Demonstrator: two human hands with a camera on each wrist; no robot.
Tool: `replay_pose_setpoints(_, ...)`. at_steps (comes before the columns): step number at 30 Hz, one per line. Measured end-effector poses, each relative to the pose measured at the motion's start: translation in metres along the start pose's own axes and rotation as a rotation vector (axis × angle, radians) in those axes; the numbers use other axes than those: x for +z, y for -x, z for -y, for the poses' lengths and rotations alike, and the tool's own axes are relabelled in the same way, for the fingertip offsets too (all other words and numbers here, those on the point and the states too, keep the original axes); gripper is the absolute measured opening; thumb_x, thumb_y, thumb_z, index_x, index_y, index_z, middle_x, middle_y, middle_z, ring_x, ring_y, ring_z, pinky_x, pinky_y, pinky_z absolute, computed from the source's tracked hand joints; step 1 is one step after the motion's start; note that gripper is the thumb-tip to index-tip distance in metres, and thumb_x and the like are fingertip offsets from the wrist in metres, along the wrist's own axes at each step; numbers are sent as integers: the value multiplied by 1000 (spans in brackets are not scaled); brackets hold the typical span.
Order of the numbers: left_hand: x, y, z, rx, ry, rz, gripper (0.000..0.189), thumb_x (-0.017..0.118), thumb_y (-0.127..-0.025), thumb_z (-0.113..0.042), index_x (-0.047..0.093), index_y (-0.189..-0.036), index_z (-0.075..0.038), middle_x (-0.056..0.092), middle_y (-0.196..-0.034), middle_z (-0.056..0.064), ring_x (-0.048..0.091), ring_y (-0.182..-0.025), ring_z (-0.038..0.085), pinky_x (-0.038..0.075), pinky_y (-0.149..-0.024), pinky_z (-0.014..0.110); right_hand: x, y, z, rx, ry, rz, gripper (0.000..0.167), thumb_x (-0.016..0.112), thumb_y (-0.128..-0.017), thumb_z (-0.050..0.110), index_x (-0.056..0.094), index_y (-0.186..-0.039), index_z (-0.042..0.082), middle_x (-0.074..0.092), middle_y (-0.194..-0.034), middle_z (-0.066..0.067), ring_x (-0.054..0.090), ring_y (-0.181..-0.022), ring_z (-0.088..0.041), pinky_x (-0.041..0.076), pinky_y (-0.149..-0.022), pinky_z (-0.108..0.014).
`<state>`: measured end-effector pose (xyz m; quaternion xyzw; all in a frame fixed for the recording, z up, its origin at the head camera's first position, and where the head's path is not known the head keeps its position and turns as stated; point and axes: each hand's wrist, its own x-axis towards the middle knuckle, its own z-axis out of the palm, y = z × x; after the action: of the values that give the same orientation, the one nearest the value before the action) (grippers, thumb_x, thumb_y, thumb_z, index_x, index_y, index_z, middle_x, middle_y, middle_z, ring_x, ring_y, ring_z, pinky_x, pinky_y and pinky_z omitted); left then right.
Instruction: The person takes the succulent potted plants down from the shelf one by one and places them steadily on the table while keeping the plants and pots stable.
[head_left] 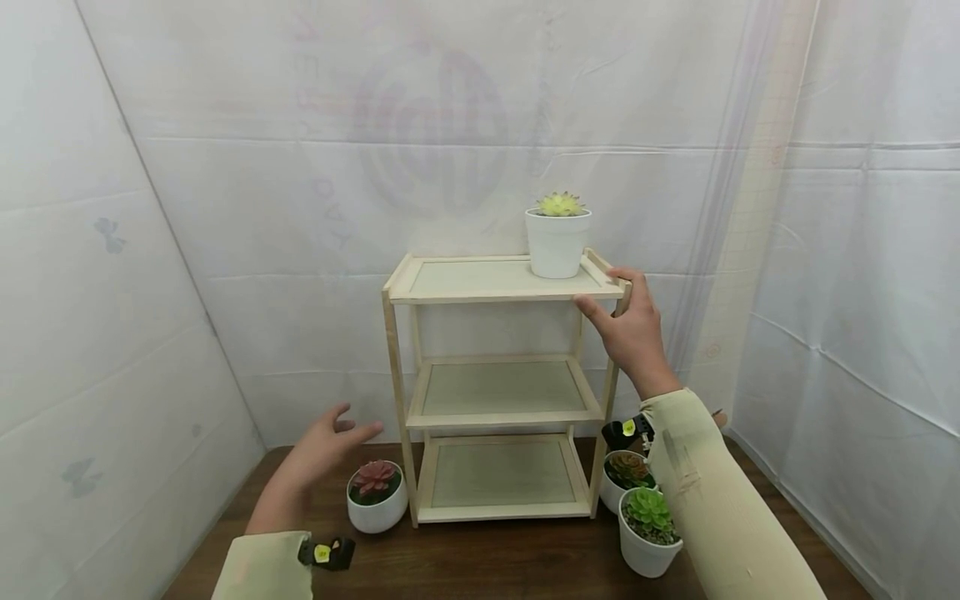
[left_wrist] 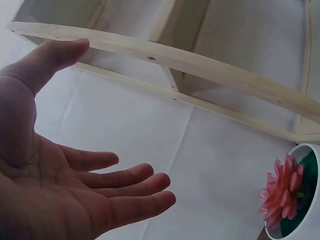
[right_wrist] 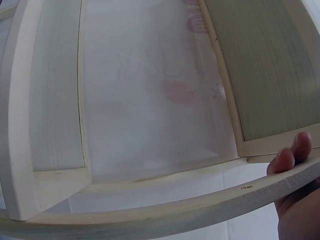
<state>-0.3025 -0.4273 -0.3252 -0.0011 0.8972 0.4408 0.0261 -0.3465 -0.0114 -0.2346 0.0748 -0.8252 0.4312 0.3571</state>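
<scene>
A three-tier wooden shelf (head_left: 504, 417) stands upright in the middle. My right hand (head_left: 636, 333) grips its upper right corner, thumb at the front edge of the top tier and fingers at the side. In the right wrist view, two fingertips (right_wrist: 292, 152) curl around the wooden post (right_wrist: 220, 200). On the top tier, toward the right, sits a white pot (head_left: 557, 246) with a yellow-green succulent. My left hand (head_left: 330, 446) is held in the air left of the shelf, fingers spread and holding nothing. Below it, a white pot (head_left: 377, 518) with a red succulent stands beside the shelf's left leg.
Right of the shelf, a white pot with a green succulent (head_left: 649, 546) and another with a brownish succulent (head_left: 628, 469) stand on the dark wooden table (head_left: 495, 567), partly behind my right sleeve. White sheeting (head_left: 300, 192) hangs behind and at both sides.
</scene>
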Motion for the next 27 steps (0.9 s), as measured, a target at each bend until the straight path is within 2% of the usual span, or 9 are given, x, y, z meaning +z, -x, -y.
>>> replay_pose_setpoints(3, -3, 2, -6, 24, -14, -7, 106, 59, -87, -63, 8, -154, 2, 29, -151, 34, 30, -137, 52, 34, -105, 65, 0, 0, 1, 3, 1, 0, 75, 63, -83, 63, 37, -141, 22, 46, -97, -15, 46, -56, -20, 43, -54, -34)
replay_pose_setpoints(7, -6, 4, -12, 19, -6, -10, 107, 59, -86, -64, 7, -154, 0, 28, -152, 32, 30, -138, 51, 32, -106, 65, 0, 1, 1, 10, 1, 7, 76, 63, -83, 63, 36, -142, 23, 46, -95, -13, 46, -57, -20, 43, -54, -34)
replay_pose_setpoints(15, -8, 5, -17, 40, 1, -17, 105, 58, -87, -64, 8, -155, -1, 28, -152, 31, 32, -137, 50, 34, -106, 64, 0, 1, 0, 11, 4, 8, 76, 63, -83, 64, 36, -142, 23, 46, -91, -12, 46, -56, -19, 43, -53, -34)
replay_pose_setpoints(21, -9, 4, -21, 39, 60, -16, 109, 59, -85, -65, 3, -155, -3, 23, -154, 31, 32, -136, 51, 33, -106, 64, 1, 0, 0, 14, -5, 10, 76, 62, -83, 64, 36, -142, 24, 45, -93, -11, 47, -57, -18, 43, -54, -34)
replay_pose_setpoints(27, -11, 5, -27, 46, 120, -20, 109, 60, -86, -63, 0, -156, -4, 20, -156, 30, 34, -135, 52, 32, -109, 63, 1, 0, -1, 17, -5, 10, 76, 62, -83, 64, 36, -142, 24, 45, -87, -10, 45, -54, -17, 43, -53, -33)
